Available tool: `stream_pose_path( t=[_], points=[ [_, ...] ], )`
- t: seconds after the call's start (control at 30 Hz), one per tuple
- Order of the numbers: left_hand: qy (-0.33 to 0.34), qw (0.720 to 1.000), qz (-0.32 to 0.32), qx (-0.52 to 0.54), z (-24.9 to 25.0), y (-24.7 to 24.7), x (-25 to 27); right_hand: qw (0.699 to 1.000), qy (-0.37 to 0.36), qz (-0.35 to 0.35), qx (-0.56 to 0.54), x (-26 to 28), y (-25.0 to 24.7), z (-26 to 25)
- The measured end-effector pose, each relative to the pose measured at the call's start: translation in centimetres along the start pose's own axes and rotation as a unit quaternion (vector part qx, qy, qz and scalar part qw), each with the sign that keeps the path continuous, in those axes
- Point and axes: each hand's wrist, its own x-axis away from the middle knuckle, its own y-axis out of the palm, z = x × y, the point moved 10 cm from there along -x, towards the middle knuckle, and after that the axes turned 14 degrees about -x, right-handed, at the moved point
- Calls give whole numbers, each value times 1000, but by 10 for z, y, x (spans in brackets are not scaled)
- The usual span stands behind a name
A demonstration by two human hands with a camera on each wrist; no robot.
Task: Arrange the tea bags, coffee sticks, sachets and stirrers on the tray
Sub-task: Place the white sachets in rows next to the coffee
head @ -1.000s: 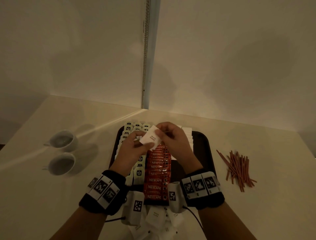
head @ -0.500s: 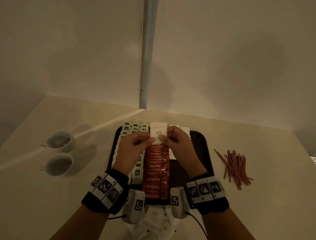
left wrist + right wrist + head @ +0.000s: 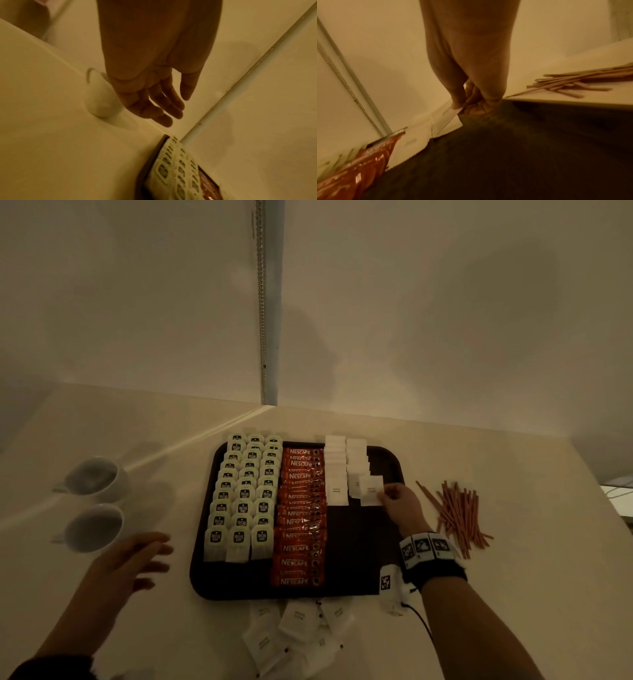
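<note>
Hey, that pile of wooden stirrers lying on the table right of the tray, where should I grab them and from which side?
Grip the stirrers across the middle of the bundle, coming down from above with the right hand, since they lie to the right of the tray. They lie flat and roughly parallel, fanned and crossing at both ends. Fingers across their length would gather most in one pinch; the stray one at the left probably needs a second pick.

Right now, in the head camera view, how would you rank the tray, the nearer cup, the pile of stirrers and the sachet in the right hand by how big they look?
1. tray, by far the largest.
2. pile of stirrers and nearer cup: similar spread, so I won't rank them.
3. sachet pinched by the right hand, the smallest.
</note>
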Motion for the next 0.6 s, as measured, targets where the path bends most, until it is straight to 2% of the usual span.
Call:
stream_pose_path(
  t=[0.17,0.37,0.6],
  points=[
    [-59,998,28,1,-51,-27,6,999,25,-16,17,-1,18,10],
    [-127,992,29,-1,-99,-43,15,999,18,18,41,-2,20,4],
    [-158,986,42,-9,-119,-56,30,997,8,61,42,-3,18,1]
  ],
)
